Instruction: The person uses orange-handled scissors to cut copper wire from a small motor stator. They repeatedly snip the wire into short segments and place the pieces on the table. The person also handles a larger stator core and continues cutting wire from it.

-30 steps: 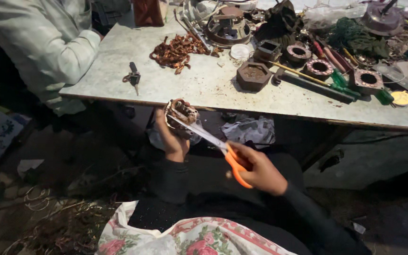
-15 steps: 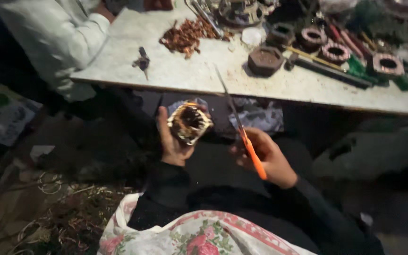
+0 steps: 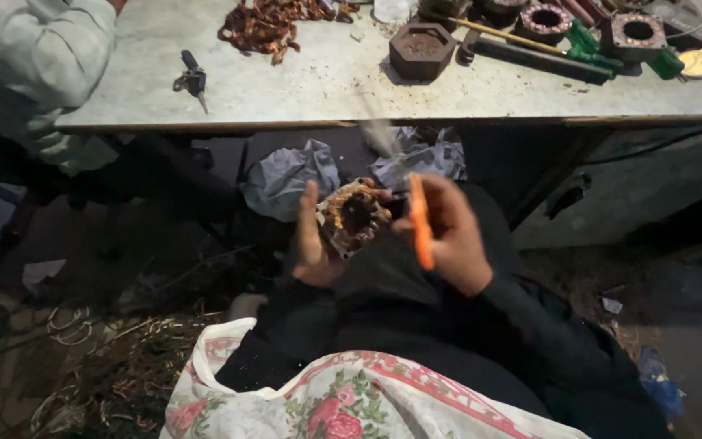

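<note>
My left hand (image 3: 309, 240) holds a round motor stator (image 3: 354, 215) with copper windings, its opening facing up toward me. My right hand (image 3: 448, 232) grips the orange handle of a tool, likely scissors (image 3: 420, 219), whose metal blade points up and away and is blurred. Both hands are in front of my lap, just below the edge of the workbench (image 3: 318, 89). My sleeves are dark, and a flowered cloth (image 3: 343, 398) lies across my lap.
On the workbench lie a key bunch (image 3: 192, 80), a pile of copper wire scraps (image 3: 266, 24), a hexagonal dark block (image 3: 422, 50), more stators (image 3: 637, 32) and green tools (image 3: 591, 42). Another person in a pale sleeve (image 3: 34, 57) stands at left. Crumpled cloth (image 3: 290, 177) sits under the bench.
The view has tilted down and closer. My hands have drawn nearer together, and the orange-handled tool has swung more upright beside the stator.
</note>
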